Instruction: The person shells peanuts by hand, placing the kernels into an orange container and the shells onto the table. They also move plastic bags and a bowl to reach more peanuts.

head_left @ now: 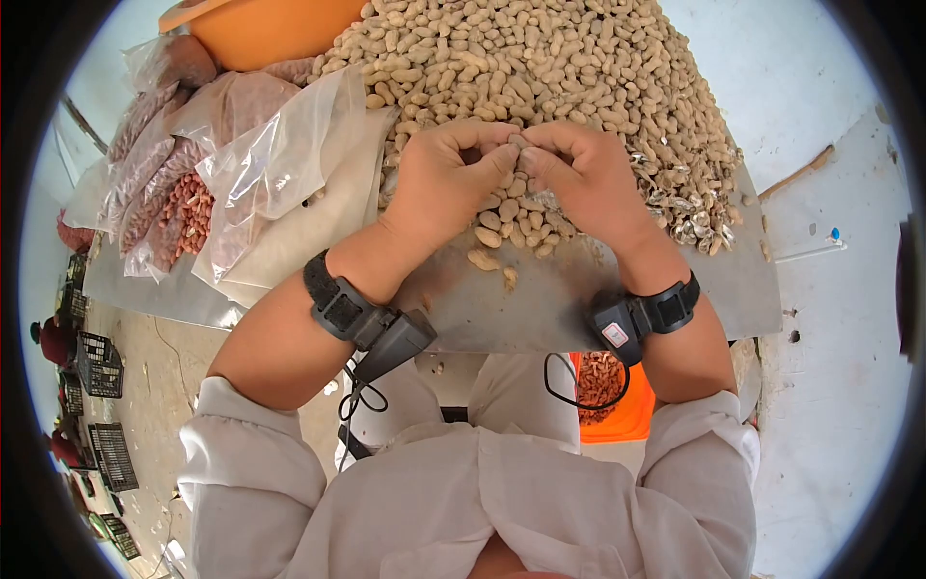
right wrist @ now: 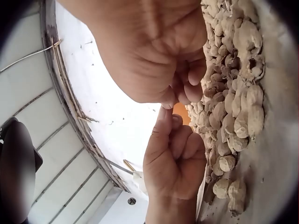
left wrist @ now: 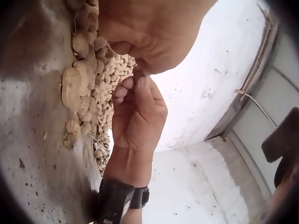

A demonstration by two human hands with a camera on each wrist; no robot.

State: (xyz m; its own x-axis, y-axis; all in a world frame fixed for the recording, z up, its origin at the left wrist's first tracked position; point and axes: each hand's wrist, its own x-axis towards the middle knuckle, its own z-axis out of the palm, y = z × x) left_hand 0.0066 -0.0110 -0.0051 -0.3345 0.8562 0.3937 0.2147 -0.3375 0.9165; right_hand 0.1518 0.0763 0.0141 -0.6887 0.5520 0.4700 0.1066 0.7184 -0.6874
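Observation:
Over the near edge of a big heap of unshelled peanuts (head_left: 540, 68), both hands meet fingertip to fingertip. My left hand (head_left: 446, 183) and my right hand (head_left: 593, 183) pinch a peanut (head_left: 518, 142) between thumbs and forefingers. Most of that peanut is hidden by the fingertips in both wrist views. In the left wrist view the right hand (left wrist: 138, 121) has its other fingers curled in toward the palm. The left hand (right wrist: 173, 158) is bent likewise in the right wrist view. Just below the hands lie several loose peanuts (head_left: 521, 227) on the metal tabletop (head_left: 502, 314).
Broken shells (head_left: 696, 220) lie at the heap's right edge. To the left are clear plastic bags (head_left: 270, 154) and red kernels (head_left: 188, 214), with an orange basin (head_left: 275, 34) behind. An orange container (head_left: 629, 420) of reddish bits stands under the table. Black crates (head_left: 114, 454) sit on the floor.

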